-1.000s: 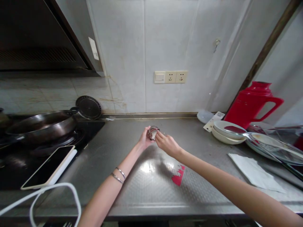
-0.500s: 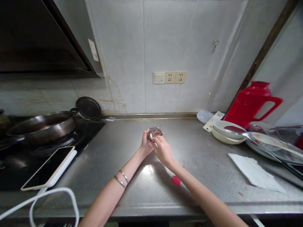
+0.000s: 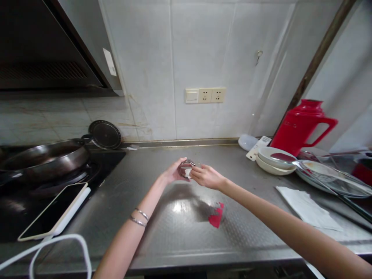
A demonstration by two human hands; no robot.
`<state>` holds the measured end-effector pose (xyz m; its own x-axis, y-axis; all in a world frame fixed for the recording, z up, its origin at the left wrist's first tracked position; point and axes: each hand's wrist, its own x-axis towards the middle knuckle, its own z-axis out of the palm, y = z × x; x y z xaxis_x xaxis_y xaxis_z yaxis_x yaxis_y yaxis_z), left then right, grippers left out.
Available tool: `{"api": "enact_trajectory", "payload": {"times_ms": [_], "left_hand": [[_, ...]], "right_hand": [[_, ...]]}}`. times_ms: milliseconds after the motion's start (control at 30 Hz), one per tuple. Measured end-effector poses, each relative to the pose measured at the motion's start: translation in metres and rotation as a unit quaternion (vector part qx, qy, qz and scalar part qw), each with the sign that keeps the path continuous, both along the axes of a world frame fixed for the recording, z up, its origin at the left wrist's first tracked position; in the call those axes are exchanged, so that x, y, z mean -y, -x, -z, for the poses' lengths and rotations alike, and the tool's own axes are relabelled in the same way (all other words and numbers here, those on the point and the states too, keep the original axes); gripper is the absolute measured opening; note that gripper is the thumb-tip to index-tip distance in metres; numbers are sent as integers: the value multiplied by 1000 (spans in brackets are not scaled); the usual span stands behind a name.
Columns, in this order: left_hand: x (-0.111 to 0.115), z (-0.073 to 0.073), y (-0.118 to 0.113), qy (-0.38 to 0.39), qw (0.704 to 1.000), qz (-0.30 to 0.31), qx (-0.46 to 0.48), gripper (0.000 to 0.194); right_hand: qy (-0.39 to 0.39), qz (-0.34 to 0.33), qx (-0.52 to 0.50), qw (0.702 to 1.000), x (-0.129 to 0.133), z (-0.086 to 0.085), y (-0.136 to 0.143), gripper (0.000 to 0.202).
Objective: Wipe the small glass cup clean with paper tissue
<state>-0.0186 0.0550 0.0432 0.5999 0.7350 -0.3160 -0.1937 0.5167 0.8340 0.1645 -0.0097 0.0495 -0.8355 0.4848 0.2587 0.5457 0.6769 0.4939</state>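
Over the steel counter, my left hand wraps round a small shiny round thing with a dark rim. It looks like a little cup or jar, held tilted with its opening towards me; its exact kind is too small to tell. A whitish patch shows in its opening, perhaps a piece of tissue. The fingers of my right hand are pinched together at the right edge of the opening, beside the whitish patch. What they grip is hidden. A red torn scrap lies on the counter below my hands.
On the left are a pan on the stove, a phone and a white cable. To the right stand a red thermos, stacked bowls, a plate with utensils and a white paper towel.
My right hand has moved from over the opening to its right side, and its forearm has swung right, uncovering the red scrap. My left hand has shifted slightly left. The view has turned a little.
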Motion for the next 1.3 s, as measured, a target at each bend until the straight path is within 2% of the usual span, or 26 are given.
{"api": "enact_trajectory", "payload": {"times_ms": [133,233,400,500,567,700,767,833,900,1000,1133,1233,1300], "left_hand": [[6,7,-13,-2,993,-81,90,30],[9,15,-22,-16,976,-146,160,29],[16,27,-28,-26,965,-158,208,32],[24,28,-28,-27,960,-156,230,34],[27,24,-26,-43,958,-129,252,38],[21,14,-14,-53,966,-38,252,53],[13,12,-6,-43,975,-38,214,67],[4,13,-1,-13,990,-35,134,68],[-2,15,1,2,996,-41,82,67],[-3,18,-3,6,997,-53,55,62],[3,19,-10,-5,996,-75,54,41],[8,21,-16,-9,988,-117,105,30],[11,22,-21,-10,981,-131,143,31]], "right_hand": [[-1,82,-33,996,5,2,7,21],[36,140,-112,983,15,9,23,24],[116,234,-311,914,25,22,57,23],[119,240,-369,890,24,26,67,20],[98,224,-363,899,22,27,64,18],[48,173,-253,951,19,24,42,21],[29,128,-169,977,18,19,28,21],[10,81,-87,993,16,13,17,21],[-7,36,-21,999,11,5,8,23],[-37,-12,45,998,4,-5,2,25],[-47,1,41,998,1,-3,3,24],[-29,55,-25,998,10,10,10,19],[-14,93,-89,992,20,20,20,19]]}}
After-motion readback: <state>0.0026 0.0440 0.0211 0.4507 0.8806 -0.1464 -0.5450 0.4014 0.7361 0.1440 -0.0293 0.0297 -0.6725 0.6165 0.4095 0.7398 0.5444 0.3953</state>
